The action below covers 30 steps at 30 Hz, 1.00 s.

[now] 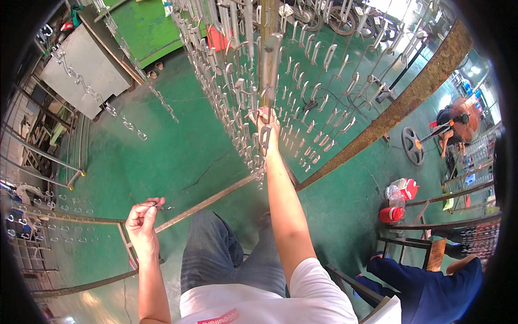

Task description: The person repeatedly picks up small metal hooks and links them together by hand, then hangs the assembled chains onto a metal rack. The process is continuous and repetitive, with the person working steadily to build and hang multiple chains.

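My left hand is raised at the left, thumb and fingers pinched on a small dark metal hook whose end sticks out to the right. With the arm stretched ahead, my right hand reaches in among hanging strands of bright metal hooks. Its fingers are closed beside the rusty upright post. Hooks partly cover them, so what they hold cannot be made out. A silvery hook hangs in front of the wrist.
A rusty slanting beam runs along the right, and a low bar crosses before my knees. Separate hook chains dangle at the left. At the right are a standing fan, a red jug and a seated person in dark blue.
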Motion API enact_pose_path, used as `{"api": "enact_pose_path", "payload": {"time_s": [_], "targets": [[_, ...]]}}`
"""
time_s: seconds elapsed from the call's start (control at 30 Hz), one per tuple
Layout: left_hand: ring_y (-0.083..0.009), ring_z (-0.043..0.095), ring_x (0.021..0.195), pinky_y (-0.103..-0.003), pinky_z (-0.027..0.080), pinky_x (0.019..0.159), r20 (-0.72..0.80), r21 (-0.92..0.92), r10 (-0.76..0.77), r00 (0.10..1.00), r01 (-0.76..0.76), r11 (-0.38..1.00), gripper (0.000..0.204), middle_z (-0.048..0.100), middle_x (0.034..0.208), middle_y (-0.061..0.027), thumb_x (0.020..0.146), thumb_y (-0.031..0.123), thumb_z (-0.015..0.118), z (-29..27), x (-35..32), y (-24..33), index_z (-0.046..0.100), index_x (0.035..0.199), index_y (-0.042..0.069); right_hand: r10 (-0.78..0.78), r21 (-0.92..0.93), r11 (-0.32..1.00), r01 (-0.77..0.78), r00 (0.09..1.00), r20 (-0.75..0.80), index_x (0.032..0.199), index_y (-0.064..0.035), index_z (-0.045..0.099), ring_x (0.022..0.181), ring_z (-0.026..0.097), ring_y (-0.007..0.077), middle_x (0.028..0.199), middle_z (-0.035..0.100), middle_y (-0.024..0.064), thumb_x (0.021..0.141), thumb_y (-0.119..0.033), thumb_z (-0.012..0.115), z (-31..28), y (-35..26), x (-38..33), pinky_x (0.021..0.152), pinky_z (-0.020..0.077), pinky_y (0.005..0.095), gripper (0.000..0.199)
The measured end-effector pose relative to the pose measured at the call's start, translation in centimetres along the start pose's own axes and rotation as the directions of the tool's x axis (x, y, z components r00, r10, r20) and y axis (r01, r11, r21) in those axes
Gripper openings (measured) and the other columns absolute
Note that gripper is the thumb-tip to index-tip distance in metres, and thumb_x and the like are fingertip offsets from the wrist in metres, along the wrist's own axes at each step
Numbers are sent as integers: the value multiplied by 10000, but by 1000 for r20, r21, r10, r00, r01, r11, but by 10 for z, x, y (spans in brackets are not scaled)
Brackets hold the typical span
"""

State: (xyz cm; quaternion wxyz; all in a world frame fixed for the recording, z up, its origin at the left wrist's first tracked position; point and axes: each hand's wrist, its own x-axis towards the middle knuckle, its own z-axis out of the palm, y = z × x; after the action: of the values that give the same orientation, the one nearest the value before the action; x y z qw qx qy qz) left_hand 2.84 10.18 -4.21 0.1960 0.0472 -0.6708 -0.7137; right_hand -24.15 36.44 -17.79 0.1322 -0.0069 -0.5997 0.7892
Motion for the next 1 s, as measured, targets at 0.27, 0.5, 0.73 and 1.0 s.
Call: {"api": "enact_pose_path", "payload": {"time_s": [0.27, 0.5, 0.73, 1.0], "targets": [[-220, 633, 940, -472, 483, 970, -9, -18, 7, 1000, -8, 1000, 29, 653, 976, -116, 878, 3, 619, 0, -1, 1, 618, 903, 17, -26, -121, 992, 25, 1000, -5, 935, -98, 723, 987, 535, 127, 1020, 599, 6, 809, -184, 744, -5, -26, -28, 919, 396, 280, 154], [-247, 623, 988, -461, 507, 947, -2, -97, 23, 1000, -23, 995, 71, 663, 959, -134, 861, -55, 606, 4, 1, 7, 628, 893, 5, 20, 189, 982, -14, 999, -26, 885, -39, 714, 888, 576, 121, 992, 546, 35, 763, 8, 745, -32, 9, -65, 758, 497, 229, 134], [-285, 638, 978, -481, 481, 952, 53, -34, -11, 999, 13, 999, 64, 656, 992, -130, 874, -27, 596, 0, 7, 18, 630, 913, 10, -15, -146, 989, 20, 999, 32, 885, -12, 674, 923, 594, 151, 1051, 546, 57, 792, 63, 679, -65, 24, -169, 792, 502, 268, 119], [-254, 663, 960, -373, 514, 889, 198, -141, 32, 980, -4, 990, 87, 673, 988, -140, 862, -55, 615, -2, 21, 37, 643, 912, 11, 43, -144, 990, -6, 967, 253, 891, -35, 696, 918, 593, 166, 1011, 585, 68, 765, 37, 709, -10, -16, -262, 800, 485, 278, 145]]}}
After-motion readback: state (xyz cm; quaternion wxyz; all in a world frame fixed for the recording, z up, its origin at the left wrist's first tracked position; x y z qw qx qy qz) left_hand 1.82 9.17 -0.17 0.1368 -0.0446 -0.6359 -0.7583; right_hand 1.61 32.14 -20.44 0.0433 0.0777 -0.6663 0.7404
